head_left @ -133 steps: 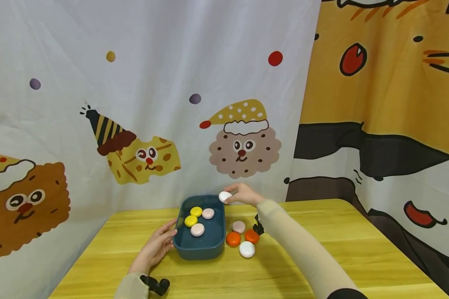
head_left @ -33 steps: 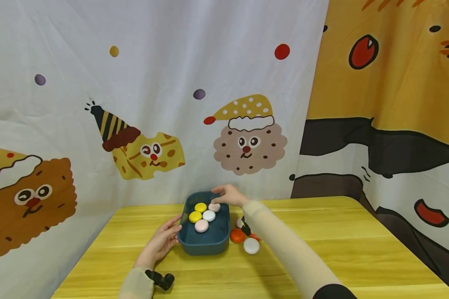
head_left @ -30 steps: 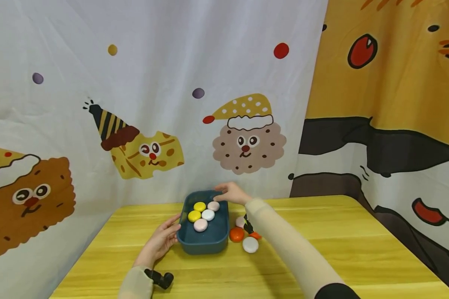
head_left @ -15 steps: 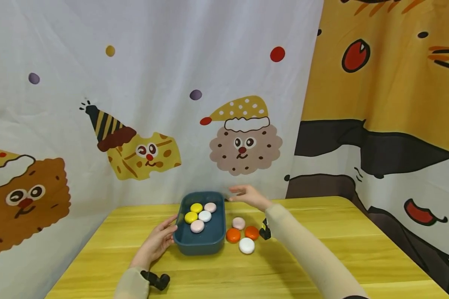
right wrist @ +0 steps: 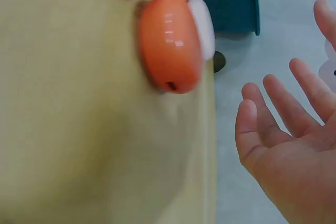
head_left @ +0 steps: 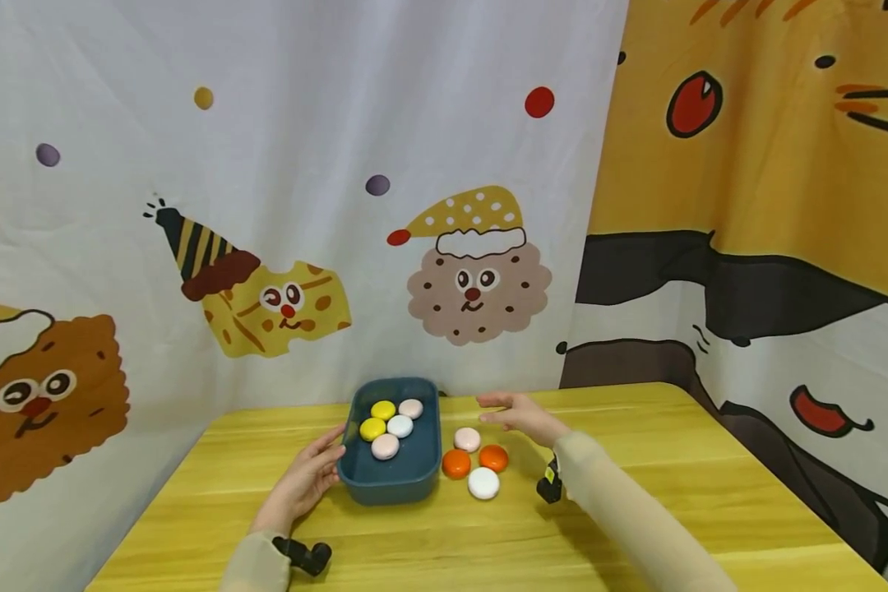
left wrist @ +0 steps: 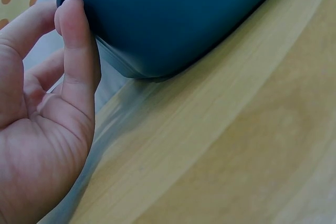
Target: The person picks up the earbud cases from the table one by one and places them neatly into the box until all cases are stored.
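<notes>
My left hand (head_left: 303,481) rests against the left side of a dark blue bin (head_left: 392,491), thumb and fingertips at its rim and outer wall. In the left wrist view the thumb overlaps the bin's edge. Inside lie two yellow, two pale pink and one white (head_left: 400,426) glossy rounded discs. Right of the bin sit a pale pink disc (head_left: 467,439), two orange discs (head_left: 456,464) and a white disc (head_left: 483,483). Holding nothing, my right hand (head_left: 521,418) hovers behind and right of these, fingers spread. The right wrist view shows a small dark hole in one orange disc (right wrist: 170,45).
The yellow wood-grain table (head_left: 636,460) backs onto a printed white curtain (head_left: 289,148). At the right hangs an orange part of the curtain (head_left: 777,181). Dark wrist cameras (head_left: 307,557) are strapped over both sleeves.
The white disc that my right hand carried is now in the bin among the others. My right hand has since drawn back to the right. The left hand stays at the bin.
</notes>
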Tool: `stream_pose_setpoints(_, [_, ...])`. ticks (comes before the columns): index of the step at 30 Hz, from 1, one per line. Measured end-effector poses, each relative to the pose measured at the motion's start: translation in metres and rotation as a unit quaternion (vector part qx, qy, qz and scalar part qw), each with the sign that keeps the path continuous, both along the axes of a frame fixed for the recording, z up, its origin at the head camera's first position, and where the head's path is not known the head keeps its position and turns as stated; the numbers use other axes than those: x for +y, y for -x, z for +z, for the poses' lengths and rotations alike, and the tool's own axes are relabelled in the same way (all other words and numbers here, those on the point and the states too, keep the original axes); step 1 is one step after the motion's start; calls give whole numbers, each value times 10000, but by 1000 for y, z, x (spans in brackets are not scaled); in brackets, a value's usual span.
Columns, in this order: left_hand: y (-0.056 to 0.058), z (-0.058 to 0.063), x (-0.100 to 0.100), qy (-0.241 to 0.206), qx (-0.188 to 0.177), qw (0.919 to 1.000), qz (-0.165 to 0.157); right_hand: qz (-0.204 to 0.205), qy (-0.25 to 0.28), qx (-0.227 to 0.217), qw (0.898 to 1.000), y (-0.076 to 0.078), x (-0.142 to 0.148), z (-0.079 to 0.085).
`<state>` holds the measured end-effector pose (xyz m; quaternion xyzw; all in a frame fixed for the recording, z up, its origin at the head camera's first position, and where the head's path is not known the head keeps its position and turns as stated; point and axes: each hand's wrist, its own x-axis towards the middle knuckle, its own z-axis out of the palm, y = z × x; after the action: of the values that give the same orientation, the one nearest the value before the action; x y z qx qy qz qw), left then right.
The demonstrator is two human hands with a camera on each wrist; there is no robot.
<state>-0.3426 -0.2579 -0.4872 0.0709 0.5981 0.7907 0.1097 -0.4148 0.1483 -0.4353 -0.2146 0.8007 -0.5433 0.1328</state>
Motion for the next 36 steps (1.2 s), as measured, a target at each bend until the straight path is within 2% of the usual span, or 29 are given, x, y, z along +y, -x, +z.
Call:
stream_pose_setpoints(4, [0, -1, 1, 7, 18, 10000, 88, 42, 111, -89, 9999, -8, 5, -11])
stream_pose_setpoints(11, [-2, 0, 0, -114, -61, 9999, -61, 27, 194, -50, 9998, -17, 7, -25])
stream_pose_setpoints(16, [-3, 0, 1, -208, -66, 9996, -175, -155, 157, -134, 9997, -22, 11, -33])
stream_pose_setpoints(19, [-3, 1, 1, -219, -75, 9997, -128, -207, 156, -219, 9994, -23, 14, -35])
stream_pose_setpoints(23, [-2, 2, 2, -185, -44, 9998, -45, 2, 305, -305, 9991, -23, 17, -36])
stream_pose_setpoints(29, [-1, 2, 1, -230, 7, 9997, -130, 446, 551, -613, 9956, -21, 23, -43])
stream_pose_setpoints(36, [-3, 2, 1, -253, -58, 9996, -96, 904, 429, -632, 9930, -19, 26, -46])
